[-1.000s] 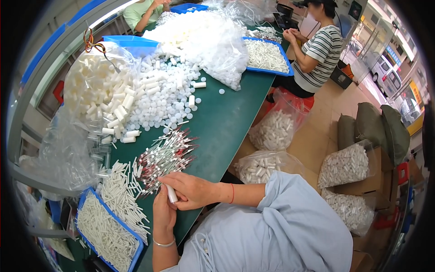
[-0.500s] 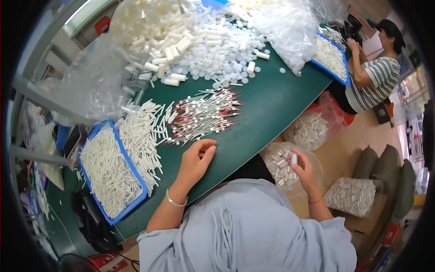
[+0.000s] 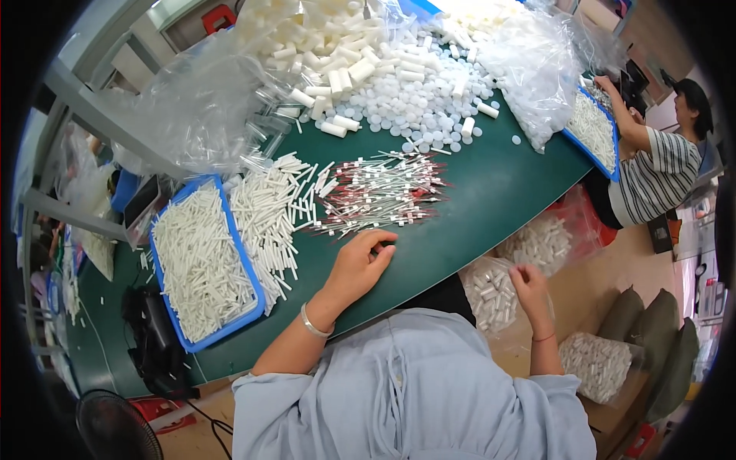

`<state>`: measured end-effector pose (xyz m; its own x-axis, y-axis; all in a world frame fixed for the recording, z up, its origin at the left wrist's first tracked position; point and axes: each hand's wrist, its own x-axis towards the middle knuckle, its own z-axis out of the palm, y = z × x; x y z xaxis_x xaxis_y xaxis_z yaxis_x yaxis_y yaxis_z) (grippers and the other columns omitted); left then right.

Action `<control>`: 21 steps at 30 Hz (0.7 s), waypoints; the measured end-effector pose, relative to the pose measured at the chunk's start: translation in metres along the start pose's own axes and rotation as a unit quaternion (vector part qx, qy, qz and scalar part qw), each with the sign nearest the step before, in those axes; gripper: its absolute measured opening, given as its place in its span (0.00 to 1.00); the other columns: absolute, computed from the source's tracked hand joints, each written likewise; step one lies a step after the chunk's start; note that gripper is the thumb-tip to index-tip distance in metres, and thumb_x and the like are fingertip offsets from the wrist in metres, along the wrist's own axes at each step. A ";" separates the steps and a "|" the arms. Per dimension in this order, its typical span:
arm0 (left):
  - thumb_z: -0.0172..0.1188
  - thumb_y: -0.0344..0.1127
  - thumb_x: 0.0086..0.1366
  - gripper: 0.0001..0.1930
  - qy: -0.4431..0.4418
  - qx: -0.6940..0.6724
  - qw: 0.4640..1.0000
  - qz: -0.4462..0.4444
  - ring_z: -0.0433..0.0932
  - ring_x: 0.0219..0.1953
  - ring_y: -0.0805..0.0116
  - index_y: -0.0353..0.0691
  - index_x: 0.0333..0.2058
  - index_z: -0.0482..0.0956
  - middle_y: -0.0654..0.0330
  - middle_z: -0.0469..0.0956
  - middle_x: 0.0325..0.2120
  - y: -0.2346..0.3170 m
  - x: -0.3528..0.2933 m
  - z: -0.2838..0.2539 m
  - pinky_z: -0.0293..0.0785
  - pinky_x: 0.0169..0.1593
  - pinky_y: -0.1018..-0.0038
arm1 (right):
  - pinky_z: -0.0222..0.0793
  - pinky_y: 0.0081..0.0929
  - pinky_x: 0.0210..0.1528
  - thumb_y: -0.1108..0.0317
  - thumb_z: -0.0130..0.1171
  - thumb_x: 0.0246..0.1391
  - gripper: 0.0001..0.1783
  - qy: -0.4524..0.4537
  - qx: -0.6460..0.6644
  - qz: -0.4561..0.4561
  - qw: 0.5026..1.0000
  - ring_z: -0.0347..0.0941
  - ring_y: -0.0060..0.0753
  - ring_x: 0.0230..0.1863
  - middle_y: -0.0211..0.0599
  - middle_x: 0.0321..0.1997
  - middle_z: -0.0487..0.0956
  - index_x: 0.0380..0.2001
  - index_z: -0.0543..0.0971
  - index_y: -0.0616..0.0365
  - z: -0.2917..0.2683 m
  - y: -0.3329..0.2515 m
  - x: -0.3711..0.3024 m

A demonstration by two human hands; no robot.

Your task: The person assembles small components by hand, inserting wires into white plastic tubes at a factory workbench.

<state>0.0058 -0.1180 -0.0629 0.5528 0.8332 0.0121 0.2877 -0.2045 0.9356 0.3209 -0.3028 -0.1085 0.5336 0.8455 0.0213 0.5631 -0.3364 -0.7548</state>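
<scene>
Head view: left hand (image 3: 360, 264) at the near edge of the green tabletop (image 3: 479, 203), fingers loosely curled, thumb slightly apart from the index finger, nothing visible in it. It sits just beside a pile of thin red-and-white pieces (image 3: 387, 192), on the near side. Right hand (image 3: 531, 291) is past the table edge, at a clear bag of white cylinders (image 3: 491, 297) below tabletop level; fingers bent down, can't tell whether they pinch anything or touch the bag.

Left of the pile: loose white sticks (image 3: 264, 218), then a blue tray (image 3: 227, 330) full of similar sticks. Farther back: translucent discs (image 3: 429, 103) spread out, larger white tubes (image 3: 353, 73) heaped beside them, clear plastic bag (image 3: 530, 88) to the right. Co-worker in striped shirt (image 3: 661, 176) far right, arm near a second blue tray. Floor, right side: another bag of white cylinders, dark green sacks (image 3: 655, 337). Black fan (image 3: 115, 429) lower left.
</scene>
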 end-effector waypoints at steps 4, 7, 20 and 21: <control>0.58 0.30 0.61 0.09 0.035 0.025 0.998 0.049 0.74 0.28 0.70 0.37 0.39 0.79 0.58 0.77 0.32 0.012 0.007 -0.006 0.70 0.31 0.77 | 0.70 0.23 0.31 0.74 0.60 0.51 0.04 -0.015 0.077 -0.228 0.971 0.74 0.27 0.27 0.38 0.29 0.77 0.30 0.78 0.65 0.021 -0.110 0.072; 0.58 0.30 0.61 0.06 0.099 0.077 0.988 0.095 0.74 0.24 0.67 0.36 0.36 0.79 0.57 0.76 0.28 0.024 0.017 -0.024 0.70 0.30 0.75 | 0.71 0.26 0.32 0.72 0.61 0.50 0.05 -0.034 0.054 -0.311 0.948 0.75 0.35 0.29 0.39 0.29 0.77 0.30 0.79 0.62 0.063 -0.160 0.123; 0.58 0.32 0.57 0.04 0.223 0.355 0.896 0.145 0.75 0.36 0.54 0.39 0.29 0.80 0.55 0.75 0.30 -0.033 0.154 -0.097 0.72 0.41 0.63 | 0.65 0.33 0.38 0.69 0.61 0.43 0.03 -0.067 -0.085 -0.454 0.884 0.73 0.37 0.30 0.31 0.23 0.76 0.21 0.82 0.54 0.162 -0.180 0.198; 0.58 0.32 0.57 0.04 0.225 0.356 0.896 0.142 0.75 0.36 0.54 0.39 0.29 0.80 0.55 0.75 0.30 -0.038 0.158 -0.101 0.72 0.41 0.63 | 0.65 0.33 0.38 0.69 0.61 0.43 0.03 -0.069 -0.083 -0.456 0.883 0.73 0.37 0.30 0.31 0.23 0.76 0.21 0.82 0.54 0.162 -0.180 0.195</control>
<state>0.0032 0.0728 -0.0613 0.3577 0.7852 0.5054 0.7002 -0.5836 0.4112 0.2218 -0.0102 -0.0748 -0.2657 0.8346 0.4826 0.8095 0.4649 -0.3585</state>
